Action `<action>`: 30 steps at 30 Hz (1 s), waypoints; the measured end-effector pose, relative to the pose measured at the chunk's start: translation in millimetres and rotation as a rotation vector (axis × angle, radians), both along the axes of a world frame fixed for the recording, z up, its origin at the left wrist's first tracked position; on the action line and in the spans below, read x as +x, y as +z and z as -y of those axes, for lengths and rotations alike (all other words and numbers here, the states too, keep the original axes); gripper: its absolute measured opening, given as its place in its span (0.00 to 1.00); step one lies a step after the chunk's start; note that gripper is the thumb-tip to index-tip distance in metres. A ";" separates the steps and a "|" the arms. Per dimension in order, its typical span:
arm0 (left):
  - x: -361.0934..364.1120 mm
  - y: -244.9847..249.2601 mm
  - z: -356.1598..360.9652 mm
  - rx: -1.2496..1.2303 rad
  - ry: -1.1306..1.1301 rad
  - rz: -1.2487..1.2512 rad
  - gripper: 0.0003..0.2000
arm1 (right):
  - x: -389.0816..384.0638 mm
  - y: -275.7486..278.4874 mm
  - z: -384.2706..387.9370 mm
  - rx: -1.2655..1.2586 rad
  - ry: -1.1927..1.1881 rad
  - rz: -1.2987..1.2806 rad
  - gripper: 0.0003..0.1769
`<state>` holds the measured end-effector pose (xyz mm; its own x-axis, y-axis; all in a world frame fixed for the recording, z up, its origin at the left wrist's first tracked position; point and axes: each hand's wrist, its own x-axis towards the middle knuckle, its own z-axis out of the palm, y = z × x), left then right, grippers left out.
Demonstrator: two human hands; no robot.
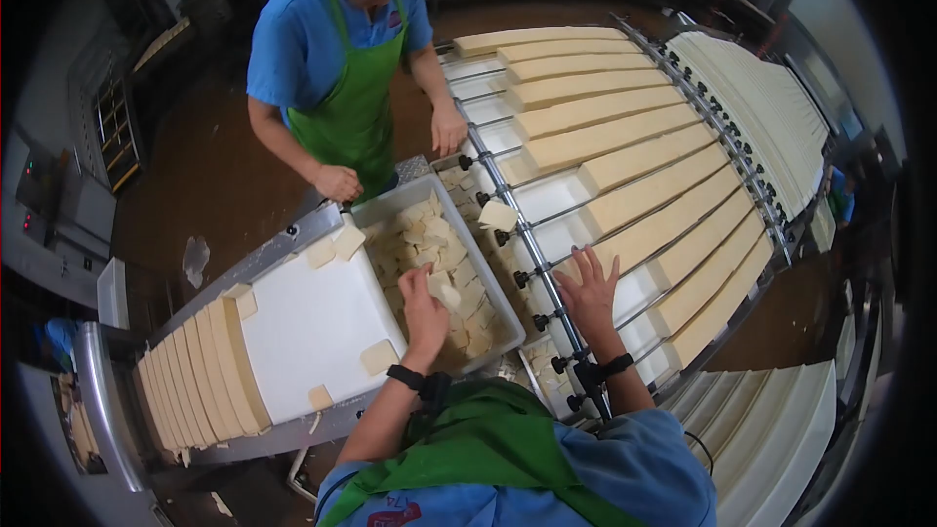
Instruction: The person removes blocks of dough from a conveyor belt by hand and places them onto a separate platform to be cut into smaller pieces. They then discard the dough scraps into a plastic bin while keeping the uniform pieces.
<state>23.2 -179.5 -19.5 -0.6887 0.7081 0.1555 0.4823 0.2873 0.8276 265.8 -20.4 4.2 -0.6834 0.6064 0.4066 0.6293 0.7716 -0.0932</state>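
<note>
My left hand (422, 314) pinches a flat, pale dough-like piece (445, 291) above a grey plastic crate (499, 298). Many similar loose pieces (444, 239) lie inside the crate. My right hand (588, 295) is open, its fingers spread at the near end of a long, pale dough strip (632, 239) on the right conveyor. Beneath that hand runs a metal rail (535, 244) with black knobs. Another flat piece (499, 216) rests on the rail just beyond my right hand.
On the left, a white conveyor belt (298, 332) carries upright pale slabs (210, 371) packed side by side and a few loose squares (379, 358). Opposite me stands a co-worker (342, 68) in a green apron, hands near both conveyors. Thin rods separate the strips on the right.
</note>
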 end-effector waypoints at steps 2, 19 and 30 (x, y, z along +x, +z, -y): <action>-14.3 -7.8 20.4 -0.041 0.036 -0.053 0.33 | -2.8 -7.2 0.8 0.033 -0.016 -0.007 0.10; -85.5 -37.1 315.2 -0.204 1.089 -0.316 0.25 | -66.4 -8.5 31.3 -0.118 -0.159 0.217 0.36; -120.0 -64.0 368.6 -0.295 1.204 0.074 0.40 | -465.3 -59.3 264.4 -0.630 1.086 -0.109 0.23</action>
<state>-96.8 -548.1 -83.5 -0.9249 -0.3790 0.0308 -0.2622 0.6942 0.6703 -199.5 -284.7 -55.0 -0.9315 -0.1370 0.3370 -0.3342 0.6884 -0.6438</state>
